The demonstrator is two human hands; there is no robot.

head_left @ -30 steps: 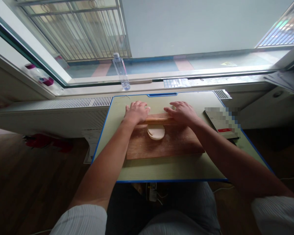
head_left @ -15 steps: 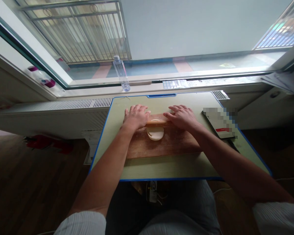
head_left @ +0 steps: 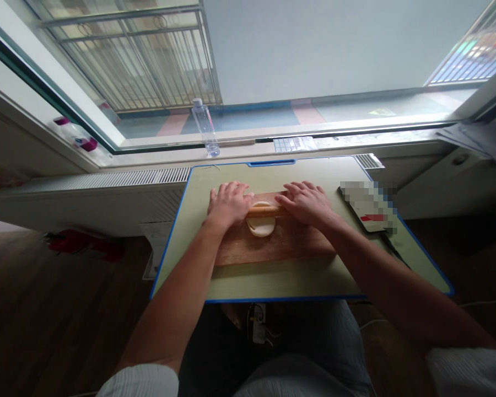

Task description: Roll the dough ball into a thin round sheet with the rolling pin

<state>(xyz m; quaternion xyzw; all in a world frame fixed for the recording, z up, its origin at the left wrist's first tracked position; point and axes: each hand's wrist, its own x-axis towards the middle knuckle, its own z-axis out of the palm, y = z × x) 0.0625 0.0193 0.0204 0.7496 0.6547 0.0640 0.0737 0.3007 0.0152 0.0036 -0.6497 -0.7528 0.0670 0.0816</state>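
A thin wooden rolling pin [head_left: 267,211] lies crosswise over a round, flat piece of pale dough [head_left: 262,226]. The dough has a folded or creased mark at its left side and rests on a wooden board [head_left: 273,251]. My left hand [head_left: 229,203] presses palm down on the pin's left end, fingers stretched forward and slightly spread. On the right end sits my right hand [head_left: 306,201], also palm down with its fingers stretched out and its thumb pointing inward. Both ends of the pin are hidden under my palms.
The board lies on a pale table [head_left: 240,286] with blue edging. At its right are a partly pixelated phone-like device [head_left: 361,207] and a black cable [head_left: 394,251]. A clear bottle [head_left: 206,129] stands on the windowsill, with another bottle [head_left: 76,135] farther left.
The rolling pin has shifted slightly toward me over the dough, showing more dough beyond it. Both hands moved with it. The camera view has also shifted a little.
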